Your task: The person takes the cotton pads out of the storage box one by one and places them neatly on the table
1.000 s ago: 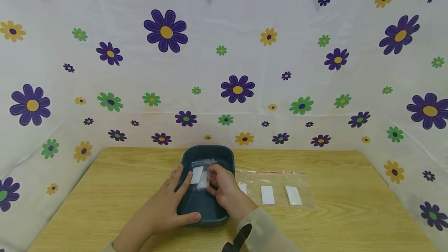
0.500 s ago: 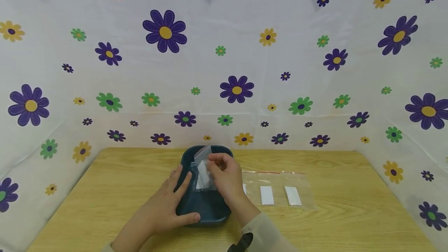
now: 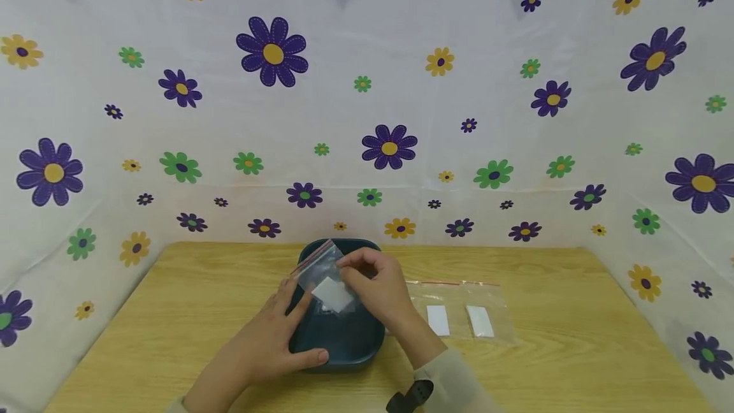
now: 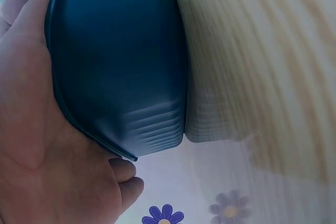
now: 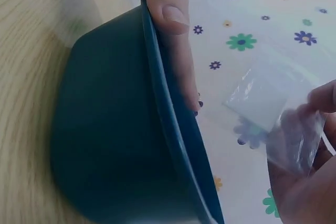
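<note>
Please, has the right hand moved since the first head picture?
Yes. In the head view, the right hand has shifted up and to the right, judged against the dark blue tray, which stays in place.

The head camera is looking forward and down, from farther off, across the wood-grain tabletop [image 3: 573, 330] toward the floral backdrop [image 3: 487, 91]. Both wrist cameras, rolled sideways, are closely facing the dark teal plastic tub [image 3: 344, 340], sharing it and the backdrop.

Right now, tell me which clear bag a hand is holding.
The clear bag above the dark blue tub, pinched in the right hand; the flat bags right of the tub lie on the table.
</note>
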A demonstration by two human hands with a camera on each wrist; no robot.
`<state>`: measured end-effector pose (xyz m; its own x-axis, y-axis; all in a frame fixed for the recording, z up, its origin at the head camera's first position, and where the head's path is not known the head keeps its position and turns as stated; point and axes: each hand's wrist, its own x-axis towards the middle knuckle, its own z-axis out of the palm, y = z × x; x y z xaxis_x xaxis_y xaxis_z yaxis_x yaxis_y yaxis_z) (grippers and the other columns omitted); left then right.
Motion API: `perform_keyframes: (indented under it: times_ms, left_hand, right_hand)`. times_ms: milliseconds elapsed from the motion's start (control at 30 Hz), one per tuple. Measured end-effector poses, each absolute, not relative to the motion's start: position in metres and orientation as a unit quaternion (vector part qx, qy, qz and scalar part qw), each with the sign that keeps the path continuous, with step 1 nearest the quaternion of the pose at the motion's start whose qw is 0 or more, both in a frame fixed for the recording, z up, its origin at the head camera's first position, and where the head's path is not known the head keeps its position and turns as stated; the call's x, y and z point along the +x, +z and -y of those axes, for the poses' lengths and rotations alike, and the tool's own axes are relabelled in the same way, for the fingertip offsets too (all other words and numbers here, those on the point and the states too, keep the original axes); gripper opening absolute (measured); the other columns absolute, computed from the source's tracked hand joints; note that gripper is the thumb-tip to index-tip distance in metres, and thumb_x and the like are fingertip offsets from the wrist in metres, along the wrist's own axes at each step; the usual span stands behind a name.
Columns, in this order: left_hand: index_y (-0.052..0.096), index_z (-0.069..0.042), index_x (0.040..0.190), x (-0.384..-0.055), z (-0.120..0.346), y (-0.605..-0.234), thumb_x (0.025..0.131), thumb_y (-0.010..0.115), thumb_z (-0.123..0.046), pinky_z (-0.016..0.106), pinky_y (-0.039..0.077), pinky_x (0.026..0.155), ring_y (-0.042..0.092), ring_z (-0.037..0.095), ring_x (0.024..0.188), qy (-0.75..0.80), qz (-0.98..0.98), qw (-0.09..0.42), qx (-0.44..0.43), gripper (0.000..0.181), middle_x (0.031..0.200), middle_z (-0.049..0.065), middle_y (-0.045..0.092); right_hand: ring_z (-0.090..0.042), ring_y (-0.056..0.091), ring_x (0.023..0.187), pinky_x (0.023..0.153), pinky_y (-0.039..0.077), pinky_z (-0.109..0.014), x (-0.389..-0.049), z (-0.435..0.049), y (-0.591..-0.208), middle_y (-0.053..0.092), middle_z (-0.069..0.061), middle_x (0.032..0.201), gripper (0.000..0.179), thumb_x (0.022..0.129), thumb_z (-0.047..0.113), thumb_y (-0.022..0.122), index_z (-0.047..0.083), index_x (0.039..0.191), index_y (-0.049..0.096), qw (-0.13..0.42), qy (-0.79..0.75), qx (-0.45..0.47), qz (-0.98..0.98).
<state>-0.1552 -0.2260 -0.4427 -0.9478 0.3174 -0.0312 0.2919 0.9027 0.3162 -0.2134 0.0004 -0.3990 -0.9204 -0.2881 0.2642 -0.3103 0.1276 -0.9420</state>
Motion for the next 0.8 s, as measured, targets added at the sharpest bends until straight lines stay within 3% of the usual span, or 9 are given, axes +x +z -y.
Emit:
perform_keyframes:
  times_ms: [200,467,667,800]
  left_hand:
    - [0.02,-0.019,0.161,-0.154,0.226,-0.444,0.077,0.052,-0.085,0.068,0.034,0.108,0.016,0.048,0.149,0.156,-0.975,0.033,0.154,0.111,0.168,0.015,-0.001]
    - [0.021,-0.02,0.161,-0.154,0.225,-0.444,0.077,0.052,-0.086,0.068,0.032,0.109,0.015,0.045,0.151,0.154,-0.976,0.034,0.149,0.112,0.168,0.015,-0.001]
    - [0.02,-0.021,0.161,-0.156,0.225,-0.446,0.076,0.052,-0.087,0.068,0.031,0.109,0.013,0.045,0.151,0.155,-0.976,0.044,0.148,0.112,0.168,0.014,-0.002]
    - [0.02,-0.021,0.161,-0.155,0.225,-0.445,0.076,0.052,-0.086,0.068,0.032,0.109,0.014,0.045,0.151,0.157,-0.975,0.041,0.149,0.112,0.168,0.014,-0.001]
  right_hand:
    - [-0.013,0.065,0.091,0.083,0.056,-0.026,-0.219,-0.009,-0.4,0.071,0.0,0.099,0.013,0.091,0.012,0.071,0.005,0.102,0.072,-0.039,0.739,0.151,0.656]
    - [-0.014,0.067,0.099,0.098,0.053,-0.033,-0.217,-0.022,-0.402,0.071,0.001,0.101,0.005,0.094,0.01,0.068,0.014,0.095,0.069,-0.072,0.848,0.084,0.518]
    - [-0.018,0.066,0.1,0.094,0.055,-0.032,-0.215,-0.038,-0.406,0.07,-0.003,0.106,0.012,0.093,0.015,0.071,0.008,0.103,0.071,-0.064,0.793,0.055,0.603]
    - [-0.018,0.065,0.091,0.083,0.057,-0.028,-0.212,-0.055,-0.399,0.072,-0.006,0.102,0.018,0.092,0.016,0.072,0.005,0.107,0.074,-0.022,0.719,0.086,0.69]
